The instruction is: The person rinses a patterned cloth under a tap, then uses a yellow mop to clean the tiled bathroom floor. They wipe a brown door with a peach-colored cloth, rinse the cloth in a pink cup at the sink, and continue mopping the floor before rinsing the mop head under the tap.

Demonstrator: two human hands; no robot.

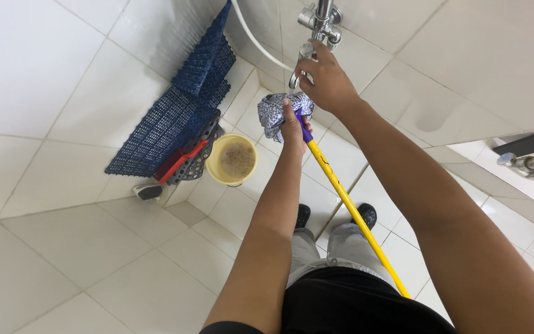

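Mop head (278,111), blue-white cloth, held up under the tap spout (294,80); rinsing looks under way, not finished. Left hand (293,127) clenched round the purple collar of the yellow mop handle (353,213). Right hand (326,77) grips the tap valve. Yellow bucket (232,161) with murky water by the floor corner, beside blue mats (180,105) leaning on the wall. Nothing blocks.

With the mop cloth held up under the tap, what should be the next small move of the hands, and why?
Probably the right hand should turn the tap further open. It already grips there, while the left hand holds the patterned mop cloth under the spout, where only a thin stream shows.
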